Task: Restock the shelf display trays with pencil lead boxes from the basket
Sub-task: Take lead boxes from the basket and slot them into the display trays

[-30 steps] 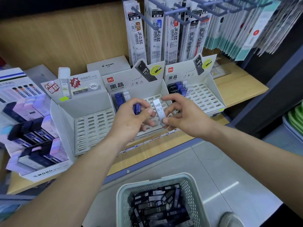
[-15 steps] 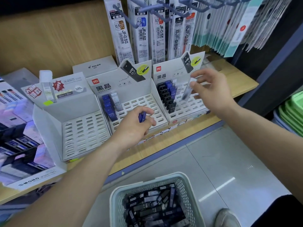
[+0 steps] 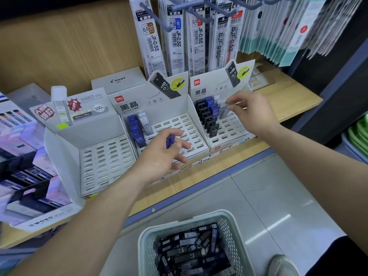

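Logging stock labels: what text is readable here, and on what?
"PILOT": white cardboard box behind the trays.
"黑晶": middle white display tray's header card.
"HB 07": grey lead box in that tray.
"JF-0.5": hanging refill packs.
"BJF-0.5": refill packs right of those.
"MONO": white display carton, far left.
Shelf-edge price labels: too small.

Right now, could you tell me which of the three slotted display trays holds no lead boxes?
The leftmost tray, with the red starburst header: its slots are bare, whereas the middle tray and right tray hold boxes.

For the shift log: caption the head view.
Right hand sets grey lead box into right tray; left hand holds blue box.
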Motion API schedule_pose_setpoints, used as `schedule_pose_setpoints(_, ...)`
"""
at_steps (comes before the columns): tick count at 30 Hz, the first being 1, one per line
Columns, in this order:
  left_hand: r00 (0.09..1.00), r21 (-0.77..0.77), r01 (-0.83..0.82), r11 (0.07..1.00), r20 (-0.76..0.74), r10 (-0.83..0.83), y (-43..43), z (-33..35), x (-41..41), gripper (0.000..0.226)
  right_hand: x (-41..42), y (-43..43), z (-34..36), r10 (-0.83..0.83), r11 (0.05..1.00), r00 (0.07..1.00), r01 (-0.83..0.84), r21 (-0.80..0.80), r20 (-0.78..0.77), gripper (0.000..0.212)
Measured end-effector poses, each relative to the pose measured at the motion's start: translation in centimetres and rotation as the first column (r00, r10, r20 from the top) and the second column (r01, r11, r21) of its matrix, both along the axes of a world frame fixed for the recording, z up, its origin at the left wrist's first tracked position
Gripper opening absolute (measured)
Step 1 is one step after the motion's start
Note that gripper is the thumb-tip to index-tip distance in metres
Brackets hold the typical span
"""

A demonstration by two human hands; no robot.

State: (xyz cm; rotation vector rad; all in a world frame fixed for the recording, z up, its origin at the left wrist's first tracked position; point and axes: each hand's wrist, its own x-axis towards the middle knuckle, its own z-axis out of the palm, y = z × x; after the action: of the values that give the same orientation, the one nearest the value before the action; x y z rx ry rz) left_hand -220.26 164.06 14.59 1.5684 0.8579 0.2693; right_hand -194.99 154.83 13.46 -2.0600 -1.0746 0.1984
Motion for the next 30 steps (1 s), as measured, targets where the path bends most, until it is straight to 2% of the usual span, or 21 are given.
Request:
schedule_pose_setpoints(5,1.000,0.019,-0.001,1.000,0.022,0.001,0.0,0.4,-0.3,0.022,-0.5,0.6,-0.4,0.062,0.996,0.984,-0.051,-0.068,0.166,0.018)
schedule_pose_setpoints(9,0.998,0.012,-0.022,1.000,0.055,0.022,0.2,0.6,-0.7,0.025,-1.2,0.5,0.4,0.047,0.995,0.983,-0.031,-0.090,0.176,0.018)
schedule_pose_setpoints(11,0.997,-0.007,-0.026,1.000,0.075,0.026,0.3,0.8,-0.8,0.026,-2.5,0.5,1.6,0.057,0.998,0.990,-0.054,-0.024,0.126,0.015)
schedule_pose_setpoints(13,0.996,-0.023,-0.014,1.000,0.091,0.016,0.2,1.1,-0.8,0.027,-4.8,0.6,2.9,0.157,0.987,0.987,-0.157,0.021,-0.017,0.011)
schedule_pose_setpoints(16,0.993,-0.059,0.027,0.998,0.113,-0.020,-0.1,1.3,-0.7,0.028,-7.8,1.0,3.6,0.375,0.927,0.910,-0.373,0.049,-0.179,0.013)
schedule_pose_setpoints(21,0.982,-0.069,0.139,0.988,0.137,-0.129,-0.5,1.4,-0.8,0.031,-9.0,1.3,3.8,0.535,0.831,0.764,-0.553,0.063,-0.361,0.017)
schedule_pose_setpoints(23,0.978,-0.076,0.160,0.984,0.144,-0.148,-0.5,1.4,-0.8,0.032,-9.0,1.3,3.9,0.553,0.814,0.738,-0.578,0.061,-0.386,0.013)
schedule_pose_setpoints(27,0.977,-0.111,0.183,0.977,0.134,-0.168,-0.5,1.7,-1.0,0.029,-8.7,1.4,3.8,0.513,0.841,0.799,-0.542,-0.005,-0.315,0.009)
schedule_pose_setpoints(30,0.988,-0.023,0.138,0.990,0.079,-0.136,-0.3,1.6,-1.1,0.021,-8.3,1.3,3.7,0.426,0.891,0.821,-0.454,0.020,-0.380,0.011)
